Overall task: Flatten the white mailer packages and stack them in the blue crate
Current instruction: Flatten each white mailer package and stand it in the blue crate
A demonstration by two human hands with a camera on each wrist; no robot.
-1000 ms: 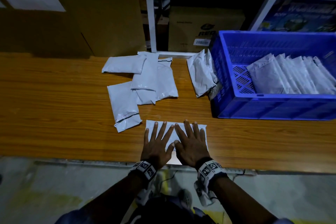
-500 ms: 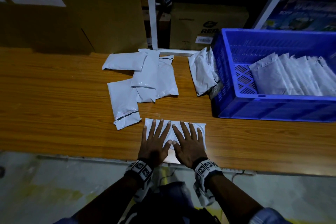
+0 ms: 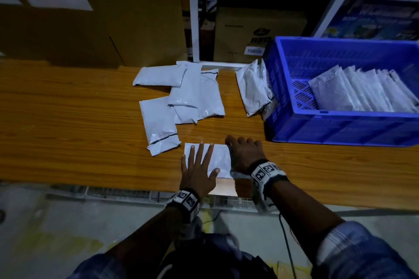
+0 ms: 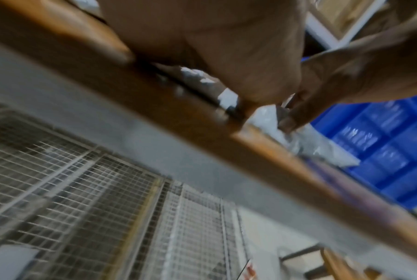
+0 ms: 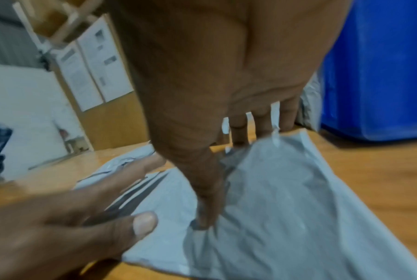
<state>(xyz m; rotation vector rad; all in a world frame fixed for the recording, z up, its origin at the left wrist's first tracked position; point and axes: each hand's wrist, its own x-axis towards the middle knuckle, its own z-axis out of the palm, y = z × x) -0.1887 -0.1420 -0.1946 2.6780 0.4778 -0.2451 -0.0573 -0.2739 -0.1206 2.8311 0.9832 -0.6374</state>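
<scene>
One white mailer (image 3: 218, 158) lies near the table's front edge. My left hand (image 3: 198, 165) presses flat on its left half, fingers straight and spread. My right hand (image 3: 243, 150) curls over the mailer's right end. In the right wrist view the thumb (image 5: 206, 214) bears down on the mailer (image 5: 286, 208) while the fingers (image 5: 262, 123) hook its far edge. The blue crate (image 3: 340, 128) stands to the right and holds a row of flattened mailers (image 3: 362, 95). The left wrist view is blurred, showing only my palm (image 4: 226, 47) and scraps of the mailer (image 4: 227, 96).
Several loose mailers (image 3: 181, 97) lie overlapping mid-table, and more (image 3: 254, 88) lean on the crate's left wall. A white shelf frame (image 3: 195, 18) with cardboard boxes (image 3: 249, 31) stands behind the wooden table (image 3: 68, 131). A wire grid (image 4: 82, 189) hangs below the front edge.
My right hand has slid from flat on the mailer's middle to its right end and curled round the edge. The left hand stays pressed flat, shifted slightly left.
</scene>
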